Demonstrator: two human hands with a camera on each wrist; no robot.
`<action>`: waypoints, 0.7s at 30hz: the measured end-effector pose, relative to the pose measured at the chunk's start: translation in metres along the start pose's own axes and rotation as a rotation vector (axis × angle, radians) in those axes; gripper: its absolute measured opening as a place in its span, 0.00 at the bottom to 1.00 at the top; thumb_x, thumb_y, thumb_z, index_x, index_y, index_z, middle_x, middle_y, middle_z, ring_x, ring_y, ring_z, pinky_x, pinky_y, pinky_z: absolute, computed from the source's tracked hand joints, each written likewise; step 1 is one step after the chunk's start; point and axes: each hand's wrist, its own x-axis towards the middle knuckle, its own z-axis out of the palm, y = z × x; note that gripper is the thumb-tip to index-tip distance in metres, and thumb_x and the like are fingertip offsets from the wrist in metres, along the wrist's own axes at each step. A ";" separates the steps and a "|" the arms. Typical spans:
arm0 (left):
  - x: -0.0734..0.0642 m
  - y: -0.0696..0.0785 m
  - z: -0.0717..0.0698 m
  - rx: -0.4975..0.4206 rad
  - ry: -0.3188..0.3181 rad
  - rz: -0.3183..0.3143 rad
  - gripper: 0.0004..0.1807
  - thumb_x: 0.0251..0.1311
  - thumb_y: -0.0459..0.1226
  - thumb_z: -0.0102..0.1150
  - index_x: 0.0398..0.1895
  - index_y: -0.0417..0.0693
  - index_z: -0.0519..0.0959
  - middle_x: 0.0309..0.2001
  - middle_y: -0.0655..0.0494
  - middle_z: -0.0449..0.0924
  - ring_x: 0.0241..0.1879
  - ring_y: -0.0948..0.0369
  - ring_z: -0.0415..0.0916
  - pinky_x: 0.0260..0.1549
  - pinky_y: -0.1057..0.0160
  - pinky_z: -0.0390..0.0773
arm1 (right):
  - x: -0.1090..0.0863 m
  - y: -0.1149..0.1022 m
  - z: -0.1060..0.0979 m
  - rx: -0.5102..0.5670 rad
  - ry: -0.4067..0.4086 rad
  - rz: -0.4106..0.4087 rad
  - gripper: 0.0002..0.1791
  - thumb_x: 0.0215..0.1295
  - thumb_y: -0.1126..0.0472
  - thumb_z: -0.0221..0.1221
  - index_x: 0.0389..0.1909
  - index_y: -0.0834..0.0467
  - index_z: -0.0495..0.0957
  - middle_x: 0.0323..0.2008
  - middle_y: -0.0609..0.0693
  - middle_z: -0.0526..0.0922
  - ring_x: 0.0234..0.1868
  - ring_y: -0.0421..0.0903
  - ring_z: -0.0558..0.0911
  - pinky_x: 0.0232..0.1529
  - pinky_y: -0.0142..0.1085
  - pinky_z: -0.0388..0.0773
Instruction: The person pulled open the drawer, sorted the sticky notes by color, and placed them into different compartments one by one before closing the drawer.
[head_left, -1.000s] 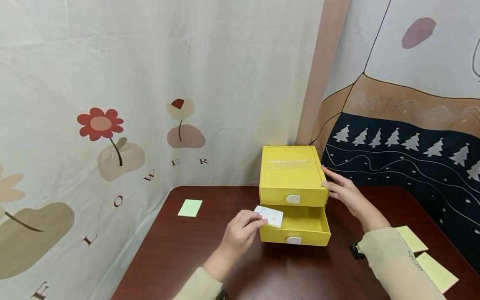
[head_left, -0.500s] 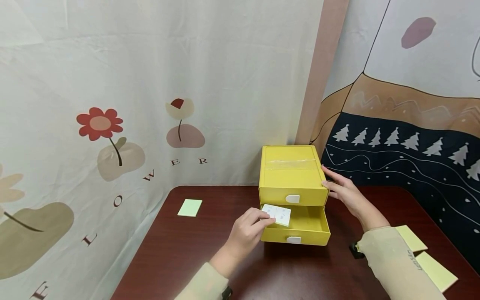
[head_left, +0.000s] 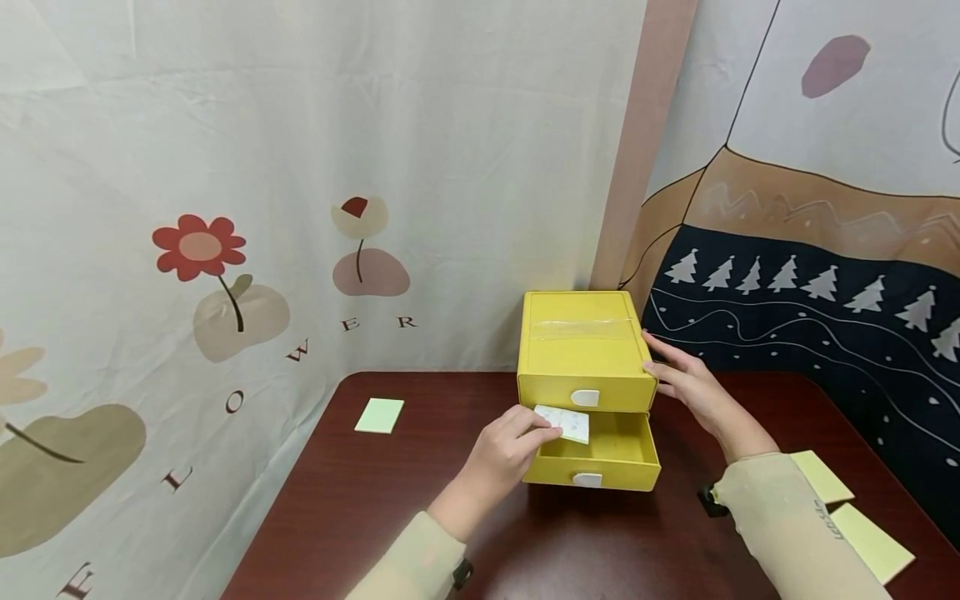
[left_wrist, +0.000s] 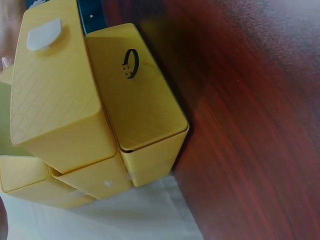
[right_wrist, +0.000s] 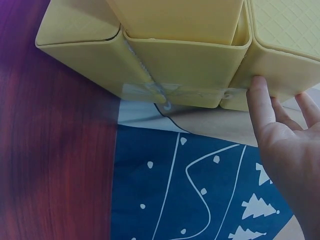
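My left hand (head_left: 501,457) pinches a small sticky note pad (head_left: 572,423), its printed white face up and a pale green edge below. It holds the pad over the left part of a pulled-out yellow drawer (head_left: 630,477) with a white pull tab. Above is the top compartment of the yellow drawer unit (head_left: 581,354), its drawer closed. Straight fingers of my right hand (head_left: 693,393) rest against the unit's right side; the right wrist view shows this hand (right_wrist: 290,135) touching the top compartment. In the left wrist view the drawer front (left_wrist: 60,105) sticks out above a lower compartment (left_wrist: 145,95).
A pale green sticky note pad (head_left: 379,415) lies on the dark red table (head_left: 360,517) at the left. Two yellowish pads lie at the right, one farther (head_left: 823,477) and one nearer (head_left: 873,543), partly behind the right sleeve. A patterned curtain (head_left: 480,167) hangs behind the table.
My left hand has moved right and slightly away from me, carrying the pad from the drawer's left edge farther in over it. The right hand and the drawer unit have stayed put.
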 end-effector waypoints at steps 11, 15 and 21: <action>0.006 0.004 0.006 0.060 -0.036 0.070 0.13 0.48 0.23 0.61 0.33 0.49 0.85 0.30 0.60 0.76 0.31 0.65 0.74 0.34 0.77 0.76 | 0.000 -0.001 0.000 0.009 0.003 0.005 0.39 0.67 0.44 0.52 0.74 0.46 0.48 0.75 0.54 0.45 0.55 0.34 0.73 0.60 0.44 0.71; 0.009 0.006 0.010 0.090 -0.090 0.031 0.11 0.50 0.25 0.63 0.31 0.52 0.84 0.30 0.61 0.75 0.31 0.66 0.73 0.32 0.78 0.75 | 0.001 -0.001 0.000 0.019 0.002 0.004 0.39 0.67 0.44 0.52 0.74 0.46 0.48 0.75 0.54 0.45 0.52 0.30 0.73 0.57 0.38 0.75; 0.015 0.007 0.016 0.129 -0.189 -0.051 0.07 0.52 0.32 0.66 0.29 0.55 0.84 0.28 0.63 0.73 0.30 0.67 0.70 0.26 0.79 0.73 | 0.000 -0.002 0.001 0.020 -0.001 0.010 0.39 0.68 0.45 0.52 0.74 0.47 0.47 0.75 0.55 0.45 0.49 0.27 0.73 0.58 0.38 0.74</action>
